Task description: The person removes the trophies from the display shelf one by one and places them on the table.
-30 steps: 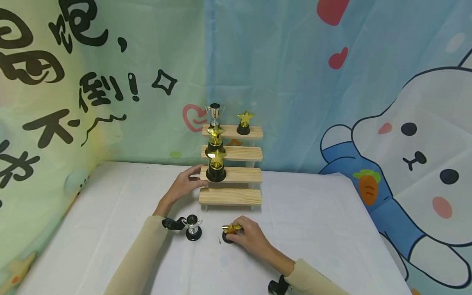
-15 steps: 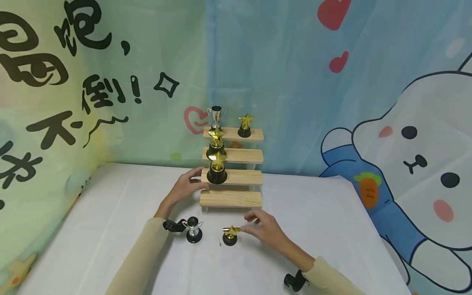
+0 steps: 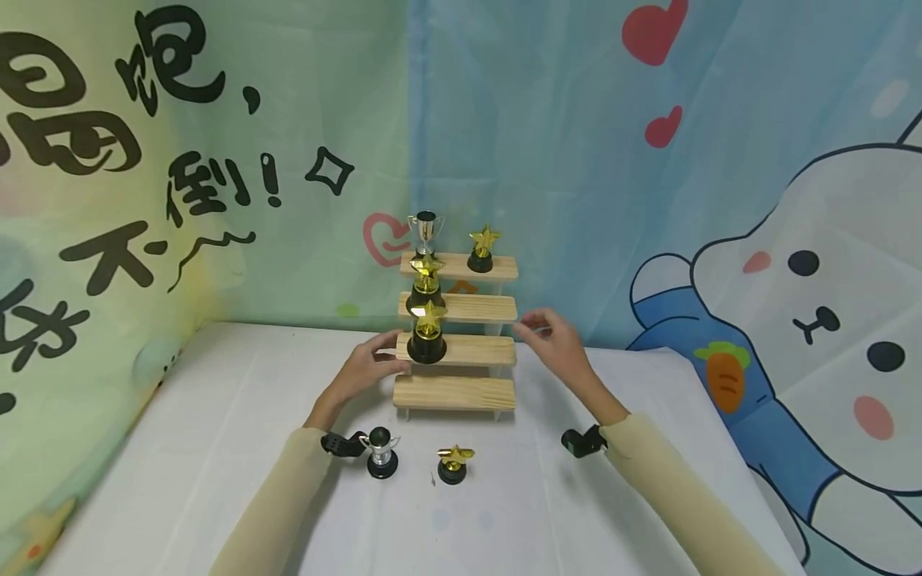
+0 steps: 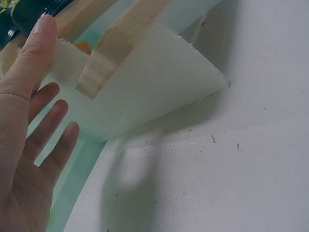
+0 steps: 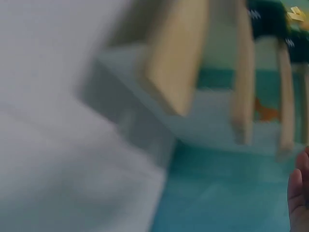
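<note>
A four-tier wooden display shelf [image 3: 457, 392] with clear side panels stands on the table. My left hand [image 3: 366, 366] is at its left side, fingers loosely straight and thumb by the edge of a board [image 4: 120, 41]. My right hand [image 3: 558, 348] is in the air beside the shelf's right side, holding nothing; only part of it shows in the right wrist view. The top tier bears a silver trophy cup [image 3: 426, 228] and a gold star trophy [image 3: 482, 254]. One star trophy [image 3: 426, 282] stands on the second tier, another star trophy [image 3: 427, 340] on the third.
On the white tablecloth [image 3: 519, 512] in front of the shelf stand a silver trophy cup [image 3: 381, 454] and a small gold star trophy [image 3: 452, 466]. A printed cloth backdrop [image 3: 569, 200] hangs behind the table.
My right hand has let go of the small star trophy on the table and moved up and right, to the shelf's right side. My left hand has stayed at the shelf.
</note>
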Tool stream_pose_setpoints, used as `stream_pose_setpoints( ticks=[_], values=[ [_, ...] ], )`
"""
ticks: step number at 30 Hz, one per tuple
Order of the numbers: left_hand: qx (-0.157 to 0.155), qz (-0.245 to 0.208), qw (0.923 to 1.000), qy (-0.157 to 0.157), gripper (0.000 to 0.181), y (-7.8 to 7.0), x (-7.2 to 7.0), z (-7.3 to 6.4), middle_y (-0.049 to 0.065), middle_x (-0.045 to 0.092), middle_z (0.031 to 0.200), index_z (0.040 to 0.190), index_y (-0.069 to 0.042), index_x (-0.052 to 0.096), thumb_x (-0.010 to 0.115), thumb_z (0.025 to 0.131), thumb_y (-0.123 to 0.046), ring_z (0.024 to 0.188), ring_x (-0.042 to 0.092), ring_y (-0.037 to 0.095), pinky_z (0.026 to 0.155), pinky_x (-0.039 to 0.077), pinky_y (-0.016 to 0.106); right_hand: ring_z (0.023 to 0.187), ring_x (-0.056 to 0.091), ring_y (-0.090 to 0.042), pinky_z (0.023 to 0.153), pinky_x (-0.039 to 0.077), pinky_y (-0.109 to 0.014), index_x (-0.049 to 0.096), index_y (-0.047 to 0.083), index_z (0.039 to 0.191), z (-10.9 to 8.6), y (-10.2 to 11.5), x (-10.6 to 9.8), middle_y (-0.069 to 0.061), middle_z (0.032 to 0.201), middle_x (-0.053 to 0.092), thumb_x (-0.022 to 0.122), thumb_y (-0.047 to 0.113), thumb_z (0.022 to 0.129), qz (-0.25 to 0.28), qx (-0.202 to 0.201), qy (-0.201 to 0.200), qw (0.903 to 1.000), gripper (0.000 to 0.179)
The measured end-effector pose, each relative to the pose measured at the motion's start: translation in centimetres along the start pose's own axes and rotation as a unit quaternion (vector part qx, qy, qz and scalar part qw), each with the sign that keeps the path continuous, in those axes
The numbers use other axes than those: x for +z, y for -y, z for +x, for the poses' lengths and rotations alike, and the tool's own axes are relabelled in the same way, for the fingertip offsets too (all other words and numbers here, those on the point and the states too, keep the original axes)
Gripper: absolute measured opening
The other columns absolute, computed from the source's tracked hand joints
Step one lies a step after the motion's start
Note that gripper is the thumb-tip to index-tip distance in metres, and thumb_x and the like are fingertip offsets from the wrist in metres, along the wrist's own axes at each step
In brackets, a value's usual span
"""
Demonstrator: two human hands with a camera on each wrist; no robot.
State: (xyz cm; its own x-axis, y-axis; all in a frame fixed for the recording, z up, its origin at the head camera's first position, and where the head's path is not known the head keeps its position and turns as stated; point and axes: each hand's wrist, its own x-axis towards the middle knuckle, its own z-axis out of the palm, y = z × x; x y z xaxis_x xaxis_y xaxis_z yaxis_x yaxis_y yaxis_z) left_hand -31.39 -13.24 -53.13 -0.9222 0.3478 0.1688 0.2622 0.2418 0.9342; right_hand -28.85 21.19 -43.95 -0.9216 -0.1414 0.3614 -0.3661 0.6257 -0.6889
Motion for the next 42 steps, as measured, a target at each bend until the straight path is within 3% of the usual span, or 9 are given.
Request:
stream_pose_setpoints(
  ticks=[5,11,18,26,38,42],
  values=[
    [-0.003,0.014,0.9999,-0.004,0.073,0.0,-0.1,0.1,0.02,0.053,0.138,0.144,-0.006,0.044,0.079,0.082,-0.023,0.126,0.053,0.034,0.106,0.051,0.042,0.103,0.062,-0.034,0.086,0.056,-0.047,0.059,-0.003,0.117,3.8,0.4,-0.3,-0.02,0.111,0.064,0.066,0.027,0.093,-0.031,-0.024,-0.022,0.999,0.038],
    [-0.012,0.013,0.9998,0.002,0.073,0.0,0.4,0.0,0.022,0.052,0.138,0.145,-0.007,0.044,0.078,0.083,-0.024,0.126,0.052,0.036,0.106,0.051,0.043,0.106,0.06,-0.035,0.091,0.054,-0.049,0.059,-0.004,0.117,6.3,0.3,0.2,-0.022,0.113,0.063,0.068,0.025,0.092,-0.039,-0.036,-0.054,0.9972,0.039],
    [-0.012,0.007,0.9999,0.001,0.072,0.2,0.9,-0.1,0.02,0.053,0.137,0.144,-0.009,0.046,0.079,0.082,-0.026,0.126,0.053,0.034,0.106,0.051,0.044,0.119,0.054,-0.033,0.102,0.047,-0.052,0.057,0.002,0.126,8.1,1.2,0.5,-0.017,0.125,0.059,0.067,0.037,0.091,0.004,0.018,-0.034,0.9992,0.05],
    [-0.008,0.015,0.9999,-0.002,0.073,0.3,0.4,0.3,0.019,0.055,0.135,0.144,-0.01,0.046,0.079,0.082,-0.028,0.123,0.056,0.033,0.105,0.052,0.039,0.13,0.049,-0.032,0.105,0.047,-0.052,0.052,0.007,0.136,10.4,2.5,1.4,-0.015,0.138,0.054,0.068,0.042,0.089,0.051,0.05,0.01,0.9974,0.061],
    [-0.021,0.011,0.9997,0.005,0.07,0.4,0.0,0.3,0.021,0.049,0.142,0.145,-0.008,0.043,0.076,0.084,-0.019,0.129,0.05,0.036,0.109,0.048,0.045,0.117,0.055,-0.035,0.104,0.046,-0.052,0.061,0.005,0.124,11.8,2.7,3.0,-0.018,0.127,0.06,0.069,0.036,0.09,0.003,0.043,0.007,0.999,0.046],
    [-0.019,0.022,0.9995,0.01,0.07,-0.6,-0.2,0.0,0.024,0.047,0.144,0.145,-0.003,0.042,0.075,0.085,-0.017,0.128,0.05,0.039,0.11,0.047,0.047,0.107,0.056,-0.035,0.097,0.047,-0.052,0.062,0.003,0.12,12.1,2.7,3.3,-0.019,0.12,0.062,0.069,0.033,0.091,-0.004,0.039,0.003,0.9992,0.043]
  ],
)
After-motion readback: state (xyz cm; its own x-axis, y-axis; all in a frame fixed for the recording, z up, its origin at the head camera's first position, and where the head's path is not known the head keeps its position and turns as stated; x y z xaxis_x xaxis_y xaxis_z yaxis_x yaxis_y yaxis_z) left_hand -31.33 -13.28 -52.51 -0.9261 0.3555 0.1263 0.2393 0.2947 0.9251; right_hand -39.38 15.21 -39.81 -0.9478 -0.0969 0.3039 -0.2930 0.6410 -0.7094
